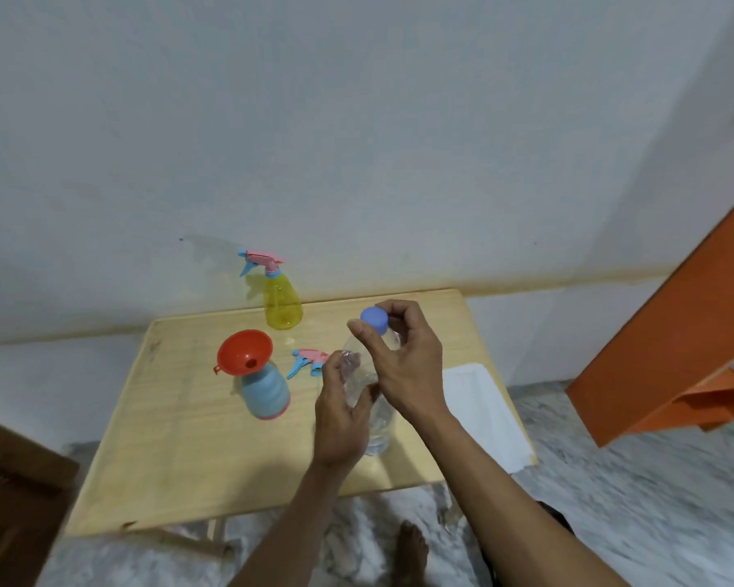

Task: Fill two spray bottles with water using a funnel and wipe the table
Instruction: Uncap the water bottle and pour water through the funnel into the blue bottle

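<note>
A clear plastic water bottle (378,421) stands on the wooden table (179,451). My left hand (342,413) grips its body. My right hand (403,362) pinches its blue cap (373,319) between thumb and fingers at the bottle's top. To the left, a red funnel (243,352) sits in the neck of a light-blue spray bottle (268,394). That bottle's pink and blue spray head (308,361) lies loose on the table beside it. A yellow spray bottle (281,305) with its spray head on stands at the back of the table.
A white cloth (484,410) lies along the table's right edge. An orange shelf unit (670,345) stands at the right. A dark wooden piece of furniture (9,493) is at the lower left. A bare foot (412,548) rests on the marble floor below the table.
</note>
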The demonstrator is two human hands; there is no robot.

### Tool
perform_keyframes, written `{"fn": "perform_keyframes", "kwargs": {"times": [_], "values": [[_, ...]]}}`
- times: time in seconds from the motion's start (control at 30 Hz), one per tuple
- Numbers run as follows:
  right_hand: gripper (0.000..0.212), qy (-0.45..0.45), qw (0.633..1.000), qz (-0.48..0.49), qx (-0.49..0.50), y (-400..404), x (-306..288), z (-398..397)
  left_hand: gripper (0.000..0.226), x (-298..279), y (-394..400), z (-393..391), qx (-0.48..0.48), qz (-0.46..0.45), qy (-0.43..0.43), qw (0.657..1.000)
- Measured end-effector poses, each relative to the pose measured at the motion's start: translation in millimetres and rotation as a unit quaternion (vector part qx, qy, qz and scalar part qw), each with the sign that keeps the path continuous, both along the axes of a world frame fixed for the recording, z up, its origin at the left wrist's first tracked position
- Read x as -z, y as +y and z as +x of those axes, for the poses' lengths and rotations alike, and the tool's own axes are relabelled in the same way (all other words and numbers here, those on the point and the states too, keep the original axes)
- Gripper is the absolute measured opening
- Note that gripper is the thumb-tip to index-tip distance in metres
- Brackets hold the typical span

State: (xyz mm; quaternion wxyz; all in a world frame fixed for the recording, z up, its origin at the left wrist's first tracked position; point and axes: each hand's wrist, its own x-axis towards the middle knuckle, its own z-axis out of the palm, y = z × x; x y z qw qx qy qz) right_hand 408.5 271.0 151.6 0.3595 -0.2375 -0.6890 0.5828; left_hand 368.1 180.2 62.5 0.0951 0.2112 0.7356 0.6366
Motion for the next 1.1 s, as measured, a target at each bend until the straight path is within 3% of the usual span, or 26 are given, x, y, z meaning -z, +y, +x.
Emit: {"fn": "perform_keyframes", "kwargs": {"times": [0.17, 0.33, 0.43, 0.57, 0.7, 0.77, 0.97, 1.1], "values": [[0.022, -0.028, 0.997, 0.044, -0.053, 5, 0, 4, 0.056, -4, -4, 2, 0.006, -0.008, -0.008, 1.000], [0.041, -0.019, 0.999, 0.001, -0.038, 5, -2, 6, 0.058, -7, -5, 4, 0.014, -0.023, -0.007, 1.000], [0.030, -0.038, 0.998, 0.028, -0.043, 6, -2, 7, 0.056, -7, -6, 5, 0.015, -0.013, -0.018, 1.000], [0.023, -0.063, 0.990, 0.078, -0.097, 16, -6, 10, 0.074, -6, -6, 4, 0.026, -0.010, -0.021, 0.999], [0.036, -0.048, 0.997, 0.039, -0.038, 13, -7, 9, 0.077, -7, -6, 4, 0.029, -0.016, -0.017, 0.999], [0.032, -0.055, 0.997, 0.049, -0.019, 11, -5, 9, 0.076, -6, -6, 4, 0.031, -0.019, -0.017, 0.999], [0.026, -0.088, 0.988, 0.090, -0.086, 17, -12, 13, 0.065, -6, -7, 3, 0.030, -0.023, -0.015, 0.999], [0.038, -0.075, 0.992, 0.102, 0.007, 9, -10, 9, 0.076, -7, -7, 3, 0.028, -0.022, -0.015, 0.999]]}}
